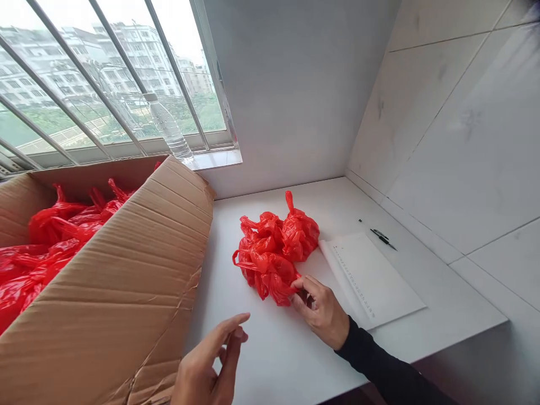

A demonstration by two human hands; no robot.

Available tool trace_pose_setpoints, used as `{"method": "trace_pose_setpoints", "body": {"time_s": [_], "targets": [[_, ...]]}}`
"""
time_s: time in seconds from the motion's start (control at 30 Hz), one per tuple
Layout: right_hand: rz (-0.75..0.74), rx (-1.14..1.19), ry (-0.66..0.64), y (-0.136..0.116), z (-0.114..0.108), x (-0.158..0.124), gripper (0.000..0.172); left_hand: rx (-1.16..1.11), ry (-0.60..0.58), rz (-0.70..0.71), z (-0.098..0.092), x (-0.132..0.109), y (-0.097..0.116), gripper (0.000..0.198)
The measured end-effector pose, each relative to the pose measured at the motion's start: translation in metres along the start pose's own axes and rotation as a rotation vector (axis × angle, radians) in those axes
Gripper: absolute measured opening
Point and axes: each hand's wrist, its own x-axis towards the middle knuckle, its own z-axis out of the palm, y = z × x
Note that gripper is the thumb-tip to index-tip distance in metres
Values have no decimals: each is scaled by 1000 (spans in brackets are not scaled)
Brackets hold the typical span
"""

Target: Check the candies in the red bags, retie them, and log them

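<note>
Several tied red plastic bags sit bunched together on a white tabletop (261, 337). My right hand (321, 310), in a black sleeve, pinches the near edge of the front red plastic bag (274, 273) between thumb and fingertips. That bag still rests on the table against the others; what is inside it cannot be made out. Another red plastic bag (300, 233) stands behind it with its knot upright. My left hand (215, 360) hovers lower left of the pile, holding nothing, its index finger stretched out and the thumb just below it.
A large cardboard box (126, 281) on the left holds many red bags (63, 225). To the right lie an open notebook (375, 275) and a black pen (383, 239). A clear water bottle (169, 126) stands on the sill by the barred window. Walls border the table's back and right.
</note>
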Motion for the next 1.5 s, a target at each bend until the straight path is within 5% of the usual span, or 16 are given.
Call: {"method": "trace_pose_setpoints", "body": {"time_s": [0.13,0.27,0.5,0.67,0.8,0.97,1.07,1.3,1.4,1.5], "targets": [[13,160,-72,-5,-36,-29,18,-148,-107,-181,44,-6,8,39],[120,292,-125,6,-63,-46,26,-108,-70,-58,66,-14,23,46],[221,454,-31,38,-63,-41,35,-173,-125,-102,83,-3,22,75],[248,394,147,43,-73,-38,47,-42,-171,-4,79,-11,13,64],[77,114,208,27,-73,-37,44,123,-64,137,71,-12,18,65],[-58,-61,113,5,-64,-33,15,-2,-83,197,75,1,35,40],[-32,-32,138,5,-70,-33,13,-50,-130,105,69,1,28,16],[185,73,240,22,-91,-42,20,-53,-1,-305,38,-13,1,45],[131,49,186,11,-86,-43,31,-66,58,-120,47,-16,21,57],[90,8,89,-3,-80,-39,39,-12,2,115,59,-12,40,36]]}}
